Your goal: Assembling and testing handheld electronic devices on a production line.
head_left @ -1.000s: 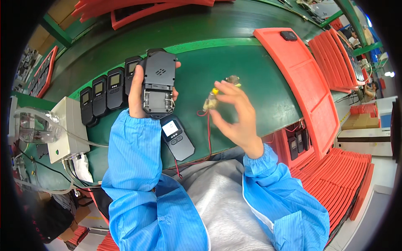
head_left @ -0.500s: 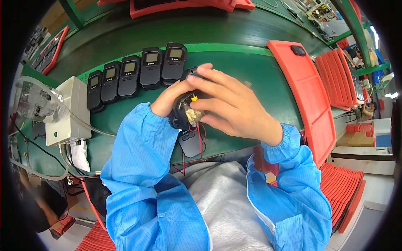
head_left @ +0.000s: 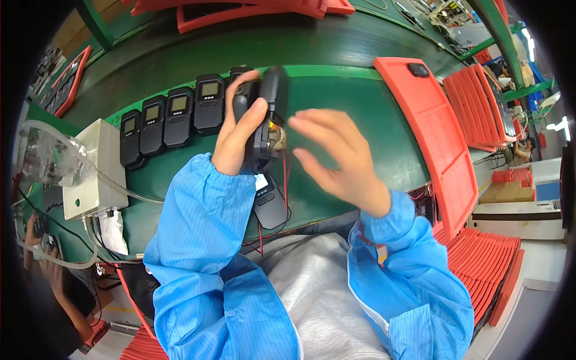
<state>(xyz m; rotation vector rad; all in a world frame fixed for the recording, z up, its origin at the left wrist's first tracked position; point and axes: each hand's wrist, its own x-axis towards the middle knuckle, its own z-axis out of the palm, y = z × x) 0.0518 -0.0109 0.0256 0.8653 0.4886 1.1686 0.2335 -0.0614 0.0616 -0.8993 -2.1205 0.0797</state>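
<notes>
Mid-frame, the left hand (head_left: pixel 236 135) grips a black handset (head_left: pixel 274 93), probably light and stiff, best held by its sides; the right hand (head_left: pixel 342 153) hangs empty.

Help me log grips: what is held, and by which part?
The left hand holds a black handheld device by its casing; the right hand holds nothing.
</notes>
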